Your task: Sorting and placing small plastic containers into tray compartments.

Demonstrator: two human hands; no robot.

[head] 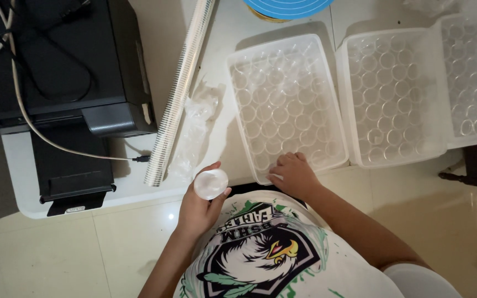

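While closed, left hand (pixel 197 207) around lid (pixel 211 184).

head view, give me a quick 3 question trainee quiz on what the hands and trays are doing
1. True or false: the left hand holds a small round clear lid.
2. What does the right hand touch? A) black printer B) near edge of the nearest clear tray C) blue disc
3. What lies between the printer and that tray?

Key: 1 true. 2 B. 3 a long stack of lids and a crumpled clear plastic sleeve.
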